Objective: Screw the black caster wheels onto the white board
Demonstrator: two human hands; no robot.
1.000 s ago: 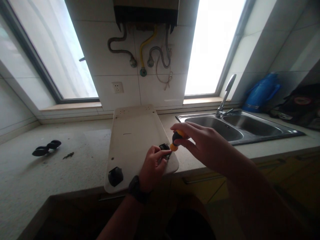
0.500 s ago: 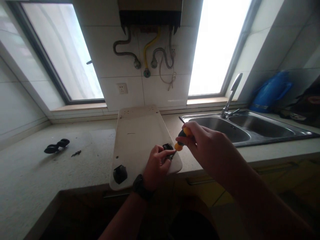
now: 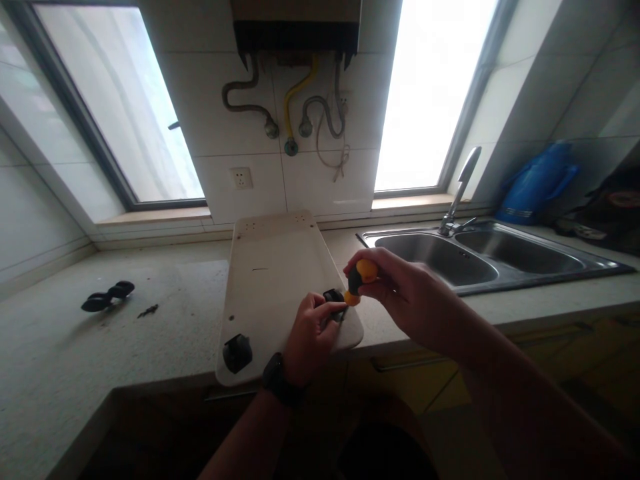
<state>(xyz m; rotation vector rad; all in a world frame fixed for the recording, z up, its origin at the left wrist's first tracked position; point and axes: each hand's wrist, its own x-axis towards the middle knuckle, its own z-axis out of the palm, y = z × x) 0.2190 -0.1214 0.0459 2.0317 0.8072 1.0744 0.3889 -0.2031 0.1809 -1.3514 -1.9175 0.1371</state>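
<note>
A pale board [image 3: 273, 247] with rounded corners lies on the counter and reaches its front edge. My right hand [image 3: 400, 283] grips a yellow and black screwdriver [image 3: 355, 280], tilted with its lower end toward a black caster [image 3: 334, 295] at the board's near right corner. Against that caster, the fingers of my left hand [image 3: 315, 327] are closed, close by the driver's tip. The exact contact of tip and fingertips is hidden. Another black caster [image 3: 237, 353] stands on the near left corner of the board.
To the left lie loose black casters [image 3: 109, 296] and a small pile of dark screws [image 3: 149, 311]. A double steel sink [image 3: 435, 257] with a faucet [image 3: 457, 200] is on the right. Behind it stands a blue jug [image 3: 537, 183]. Hoses [image 3: 290, 100] hang from a wall unit.
My right hand has turned the screwdriver more upright, its handle end now facing me. My left hand stays at the caster. The whole view has shifted slightly.
</note>
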